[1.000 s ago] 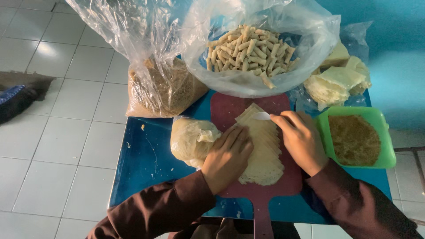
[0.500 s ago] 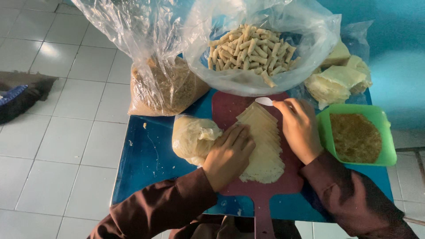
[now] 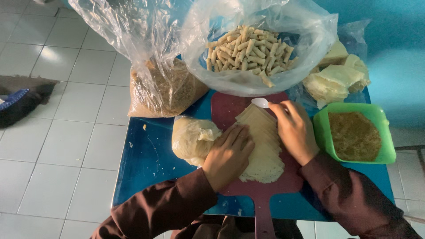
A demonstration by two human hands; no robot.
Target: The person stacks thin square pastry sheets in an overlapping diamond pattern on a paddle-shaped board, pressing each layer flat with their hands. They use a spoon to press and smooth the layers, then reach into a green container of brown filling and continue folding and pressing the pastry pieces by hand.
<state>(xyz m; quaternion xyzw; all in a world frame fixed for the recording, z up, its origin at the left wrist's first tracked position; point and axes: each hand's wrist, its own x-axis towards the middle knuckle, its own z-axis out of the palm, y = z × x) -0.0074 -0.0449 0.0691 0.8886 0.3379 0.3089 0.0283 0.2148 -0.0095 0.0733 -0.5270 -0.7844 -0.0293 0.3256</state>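
Note:
A fanned stack of thin pale wrapper sheets [image 3: 264, 146] lies on a dark red cutting board [image 3: 226, 108] on a small blue table [image 3: 146, 155]. My left hand [image 3: 228, 156] rests flat on the left side of the stack, fingers pointing up. My right hand [image 3: 293, 130] lies on the right side of the stack and holds a small white spoon [image 3: 260, 102], whose bowl sticks out past my fingertips near the stack's top corner.
A green tub of brown filling [image 3: 355, 135] stands right of the board. Behind are a clear bag of rolled sticks [image 3: 251, 51], a bag of brown crumbs [image 3: 166, 90], more wrappers in plastic [image 3: 336, 79], and a bagged pale lump [image 3: 193, 139]. White tiled floor surrounds the table.
My right hand has slid up along the stack's right edge, bringing the spoon to the top corner. My left hand stays on the stack.

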